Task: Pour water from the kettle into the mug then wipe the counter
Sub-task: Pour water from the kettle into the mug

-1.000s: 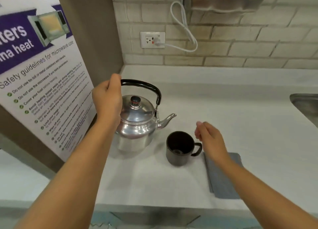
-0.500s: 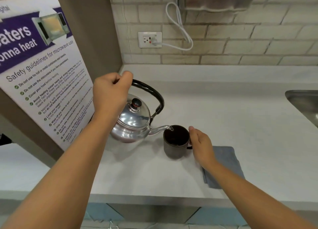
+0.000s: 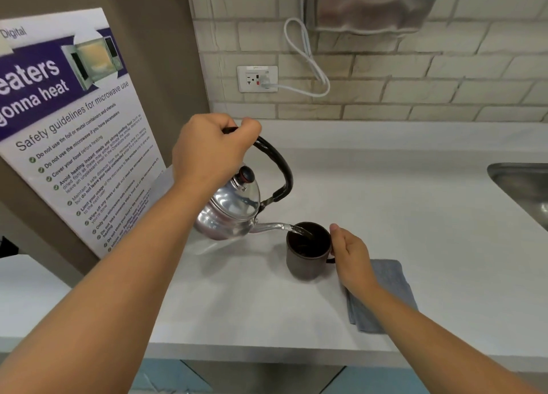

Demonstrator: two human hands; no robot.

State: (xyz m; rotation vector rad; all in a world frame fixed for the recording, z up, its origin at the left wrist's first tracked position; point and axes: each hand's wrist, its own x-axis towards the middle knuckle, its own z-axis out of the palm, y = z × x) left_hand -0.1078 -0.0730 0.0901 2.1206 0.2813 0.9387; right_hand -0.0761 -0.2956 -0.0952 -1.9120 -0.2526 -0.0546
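Polished steel catches the light as the kettle point(image 3: 229, 212) hangs tilted above the counter point(image 3: 385, 204), left hand point(image 3: 207, 153) fisted tight round its black handle point(image 3: 278, 168) so the spout point(image 3: 271, 227) dips over the rim of the dark mug point(image 3: 307, 253). Water point(image 3: 301, 231) runs into it. The right hand point(image 3: 351, 255), fingers together, cups the mug's handle side to steady it. A grey cloth point(image 3: 385, 293) lies near the front edge, likely kept for wiping.

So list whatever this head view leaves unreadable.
- Mug fill level: dark interior hides it.
- Mug handle: behind the right hand.
- Kettle handle top: wrapped by the left hand.
- Sink: cut by the right edge.
- Poster fine print: too small.
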